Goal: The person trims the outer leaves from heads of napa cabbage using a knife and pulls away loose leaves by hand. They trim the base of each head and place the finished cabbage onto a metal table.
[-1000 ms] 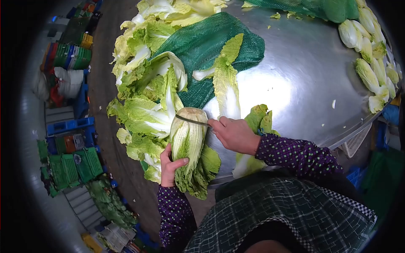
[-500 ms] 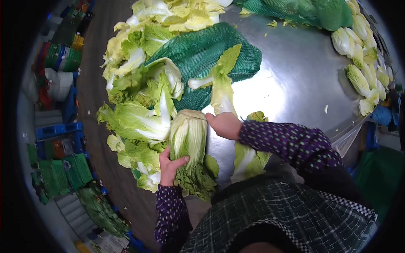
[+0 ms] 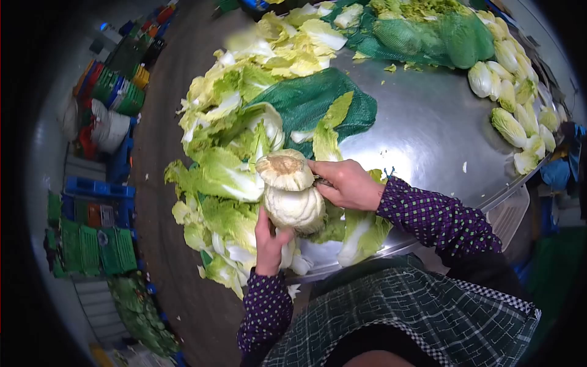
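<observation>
A napa cabbage [image 3: 295, 211] is tipped so that its white, freshly cut base faces me. My left hand [image 3: 269, 244] grips its near left side, fingers and thumb around it. The sliced-off stump end [image 3: 285, 171], brown in the centre, rests against the cabbage's upper edge, beside my right fingertips. My right hand [image 3: 354, 185] is closed round a small knife, of which only a dark bit shows between the fingers; its blade is mostly hidden. Loose outer leaves [image 3: 226, 174] lie just left of the cabbage, and another leaf [image 3: 361, 238] lies below my right hand.
A green mesh bag [image 3: 318, 101] lies on the metal table [image 3: 422, 122] past my hands. Filled green netting [image 3: 434, 40] is at the back. Whole cabbages [image 3: 510, 128] line the right edge. Crates [image 3: 98, 244] stand on the floor at left.
The cabbage has been tipped base-up toward me, and its stump end is now cut through. My right hand has shifted slightly right, and the view has moved.
</observation>
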Action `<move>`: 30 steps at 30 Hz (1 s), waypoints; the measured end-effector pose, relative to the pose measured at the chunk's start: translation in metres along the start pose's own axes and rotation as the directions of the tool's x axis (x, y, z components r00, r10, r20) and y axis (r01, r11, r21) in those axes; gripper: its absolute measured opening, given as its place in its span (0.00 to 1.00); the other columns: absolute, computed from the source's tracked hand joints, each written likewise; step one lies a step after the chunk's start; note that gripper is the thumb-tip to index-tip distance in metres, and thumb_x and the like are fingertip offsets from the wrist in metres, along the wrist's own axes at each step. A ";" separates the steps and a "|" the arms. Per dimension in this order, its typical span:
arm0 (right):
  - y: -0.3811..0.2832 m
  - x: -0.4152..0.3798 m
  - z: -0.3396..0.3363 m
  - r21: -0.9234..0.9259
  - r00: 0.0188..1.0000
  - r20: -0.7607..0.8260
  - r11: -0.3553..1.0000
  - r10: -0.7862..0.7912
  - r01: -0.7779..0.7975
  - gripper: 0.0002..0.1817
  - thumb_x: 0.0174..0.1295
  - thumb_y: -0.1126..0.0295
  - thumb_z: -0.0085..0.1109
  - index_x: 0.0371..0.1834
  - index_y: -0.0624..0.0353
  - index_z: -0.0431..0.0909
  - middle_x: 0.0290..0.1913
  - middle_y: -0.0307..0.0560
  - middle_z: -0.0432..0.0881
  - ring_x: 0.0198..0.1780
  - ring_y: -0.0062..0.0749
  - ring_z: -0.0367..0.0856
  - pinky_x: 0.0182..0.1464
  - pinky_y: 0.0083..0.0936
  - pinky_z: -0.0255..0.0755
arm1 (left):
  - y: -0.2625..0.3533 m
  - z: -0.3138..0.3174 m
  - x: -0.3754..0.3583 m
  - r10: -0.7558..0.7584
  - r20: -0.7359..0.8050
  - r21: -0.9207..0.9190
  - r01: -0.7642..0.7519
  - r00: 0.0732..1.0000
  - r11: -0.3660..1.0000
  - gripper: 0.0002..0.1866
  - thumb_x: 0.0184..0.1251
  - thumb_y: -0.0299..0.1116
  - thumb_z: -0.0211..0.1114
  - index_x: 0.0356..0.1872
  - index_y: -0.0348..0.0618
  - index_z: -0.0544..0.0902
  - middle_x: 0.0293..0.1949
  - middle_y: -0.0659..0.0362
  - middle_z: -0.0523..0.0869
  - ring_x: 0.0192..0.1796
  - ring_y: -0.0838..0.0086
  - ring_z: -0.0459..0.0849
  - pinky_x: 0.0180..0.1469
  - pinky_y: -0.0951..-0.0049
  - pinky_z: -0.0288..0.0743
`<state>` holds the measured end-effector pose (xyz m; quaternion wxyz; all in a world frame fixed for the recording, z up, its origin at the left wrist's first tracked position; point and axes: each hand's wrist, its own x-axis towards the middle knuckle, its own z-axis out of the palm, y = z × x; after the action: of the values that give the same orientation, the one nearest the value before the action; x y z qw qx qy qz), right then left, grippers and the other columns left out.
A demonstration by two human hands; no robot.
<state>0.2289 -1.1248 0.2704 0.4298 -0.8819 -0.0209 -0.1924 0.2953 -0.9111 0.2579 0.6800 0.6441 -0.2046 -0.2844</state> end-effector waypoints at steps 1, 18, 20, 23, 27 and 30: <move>0.001 -0.003 0.003 0.008 1.000 0.020 1.000 -0.006 0.006 0.22 0.57 0.69 0.53 0.56 0.60 0.71 0.34 0.55 0.82 0.37 0.54 0.81 0.39 0.40 0.75 | 0.000 0.007 -0.001 -0.032 -0.133 -0.195 0.005 0.991 0.981 0.35 0.52 0.34 0.70 0.62 0.32 0.67 0.53 0.54 0.77 0.53 0.71 0.76 0.59 0.71 0.68; -0.029 -0.081 0.059 0.409 0.962 0.168 0.873 0.216 -0.268 0.25 0.56 0.60 0.69 0.55 0.58 0.77 0.44 0.45 0.77 0.45 0.27 0.76 0.49 0.23 0.70 | 0.029 0.020 -0.080 -0.237 -0.269 0.078 0.266 0.934 0.961 0.35 0.61 0.39 0.65 0.64 0.29 0.64 0.64 0.40 0.67 0.67 0.57 0.64 0.68 0.62 0.57; -0.037 -0.081 0.055 0.469 0.966 0.202 0.850 0.159 -0.238 0.19 0.56 0.60 0.69 0.47 0.58 0.80 0.40 0.41 0.80 0.41 0.26 0.77 0.46 0.23 0.71 | 0.033 0.023 -0.081 -0.317 -0.367 0.204 0.408 0.875 0.890 0.33 0.63 0.37 0.64 0.63 0.27 0.64 0.63 0.40 0.68 0.66 0.58 0.64 0.67 0.63 0.56; -0.012 -0.084 0.045 0.409 0.863 0.400 0.782 0.310 -0.471 0.14 0.57 0.59 0.68 0.37 0.58 0.81 0.33 0.39 0.81 0.35 0.24 0.78 0.42 0.22 0.72 | 0.027 0.022 -0.091 -0.274 -0.407 0.196 0.376 0.871 0.906 0.32 0.65 0.39 0.62 0.62 0.26 0.65 0.63 0.39 0.68 0.67 0.56 0.64 0.67 0.62 0.56; 0.053 -0.076 0.014 0.209 0.847 0.041 0.824 0.530 -0.526 0.16 0.58 0.56 0.65 0.32 0.60 0.81 0.23 0.41 0.81 0.24 0.21 0.76 0.30 0.23 0.73 | -0.022 0.012 -0.111 -0.202 -0.520 0.122 0.306 0.830 0.944 0.30 0.67 0.41 0.59 0.61 0.25 0.66 0.62 0.39 0.68 0.66 0.55 0.65 0.67 0.61 0.56; 0.094 -0.056 -0.033 0.030 0.820 -0.353 0.881 0.451 -0.471 0.18 0.55 0.57 0.67 0.36 0.64 0.79 0.22 0.48 0.80 0.24 0.31 0.78 0.29 0.27 0.73 | -0.072 0.008 -0.113 -0.002 -0.465 0.261 0.139 0.885 0.955 0.29 0.68 0.40 0.58 0.61 0.27 0.67 0.62 0.39 0.68 0.65 0.56 0.66 0.65 0.59 0.59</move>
<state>0.1854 -1.2023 0.1980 0.4344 -0.8242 0.2753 -0.2371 0.1961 -0.8438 0.1966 0.5973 0.7918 -0.0533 -0.1159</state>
